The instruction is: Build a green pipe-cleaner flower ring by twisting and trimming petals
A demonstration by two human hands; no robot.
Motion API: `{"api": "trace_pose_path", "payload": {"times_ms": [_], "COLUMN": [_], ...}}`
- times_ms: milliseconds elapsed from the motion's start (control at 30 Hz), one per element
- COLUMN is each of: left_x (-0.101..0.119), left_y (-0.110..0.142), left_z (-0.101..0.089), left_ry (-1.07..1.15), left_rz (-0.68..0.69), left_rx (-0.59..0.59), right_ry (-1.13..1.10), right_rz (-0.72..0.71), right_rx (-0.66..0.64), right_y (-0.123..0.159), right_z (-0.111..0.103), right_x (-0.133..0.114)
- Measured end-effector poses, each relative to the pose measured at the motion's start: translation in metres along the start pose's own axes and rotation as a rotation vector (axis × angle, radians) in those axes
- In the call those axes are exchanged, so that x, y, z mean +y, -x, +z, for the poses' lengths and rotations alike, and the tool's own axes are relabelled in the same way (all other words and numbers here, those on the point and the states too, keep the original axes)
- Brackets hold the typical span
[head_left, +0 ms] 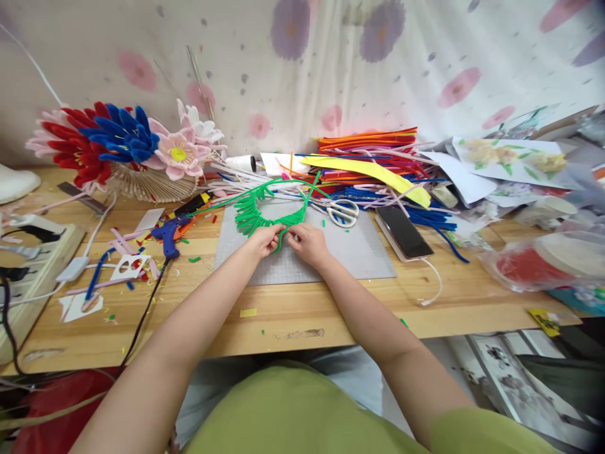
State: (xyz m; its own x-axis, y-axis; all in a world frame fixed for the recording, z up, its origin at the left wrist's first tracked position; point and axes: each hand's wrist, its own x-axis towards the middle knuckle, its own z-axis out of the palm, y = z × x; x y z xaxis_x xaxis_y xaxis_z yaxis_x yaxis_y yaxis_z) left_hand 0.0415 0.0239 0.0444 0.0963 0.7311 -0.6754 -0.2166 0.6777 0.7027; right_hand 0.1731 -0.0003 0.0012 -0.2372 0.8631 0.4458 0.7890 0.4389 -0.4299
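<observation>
A curved strip of green pipe cleaners, looped along its outer edge, lies over the grey cutting mat. Its near end is pinched by the fingers of my left hand. Close beside it, my right hand has its thumb and fingers closed on a green stem of the same piece. A short green length bends down between the two hands. Two loose green ends cross and stick up behind my right hand. White-handled scissors rest on the mat, right of the green piece.
A blue glue gun lies to the left among scraps, near a power strip. Fuzzy flowers stand at the back left. Bundles of coloured pipe cleaners lie behind the mat. A phone is at the right.
</observation>
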Motion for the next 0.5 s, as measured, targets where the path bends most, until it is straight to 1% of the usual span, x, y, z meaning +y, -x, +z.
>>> {"api": "trace_pose_path", "payload": {"times_ms": [67, 100, 167, 200, 267, 333, 400, 433, 467, 500], "left_x": [0.001, 0.001, 0.001, 0.000, -0.004, -0.009, -0.015, -0.017, -0.019, -0.020], "left_y": [0.002, 0.003, 0.006, 0.007, 0.009, 0.009, 0.008, 0.008, 0.007, 0.006], "left_z": [0.002, 0.002, 0.004, 0.005, 0.007, 0.009, 0.010, 0.010, 0.010, 0.009], "left_ry": [0.008, 0.015, 0.033, 0.044, 0.067, 0.083, 0.084, 0.080, 0.074, 0.069], "left_rz": [-0.003, -0.003, 0.013, 0.028, 0.065, 0.117, 0.170, 0.193, 0.212, 0.229], "left_rx": [0.000, 0.003, 0.020, 0.032, 0.057, 0.081, 0.095, 0.097, 0.097, 0.095], "right_ry": [0.001, -0.017, -0.105, -0.180, -0.399, -0.698, -1.045, -1.196, -1.312, -1.390], "right_rz": [0.004, 0.029, 0.141, 0.229, 0.454, 0.728, 1.006, 1.116, 1.195, 1.240], "right_rx": [-0.004, -0.001, 0.023, 0.039, 0.054, 0.035, -0.002, -0.026, -0.055, -0.086], "right_y": [0.000, -0.001, -0.002, -0.002, -0.005, -0.009, -0.014, -0.016, -0.019, -0.021], "right_z": [-0.001, -0.001, 0.001, 0.001, 0.003, 0.002, 0.000, -0.002, -0.005, -0.007], "right_x": [-0.002, -0.004, -0.008, -0.011, -0.016, -0.020, -0.024, -0.025, -0.026, -0.028]}}
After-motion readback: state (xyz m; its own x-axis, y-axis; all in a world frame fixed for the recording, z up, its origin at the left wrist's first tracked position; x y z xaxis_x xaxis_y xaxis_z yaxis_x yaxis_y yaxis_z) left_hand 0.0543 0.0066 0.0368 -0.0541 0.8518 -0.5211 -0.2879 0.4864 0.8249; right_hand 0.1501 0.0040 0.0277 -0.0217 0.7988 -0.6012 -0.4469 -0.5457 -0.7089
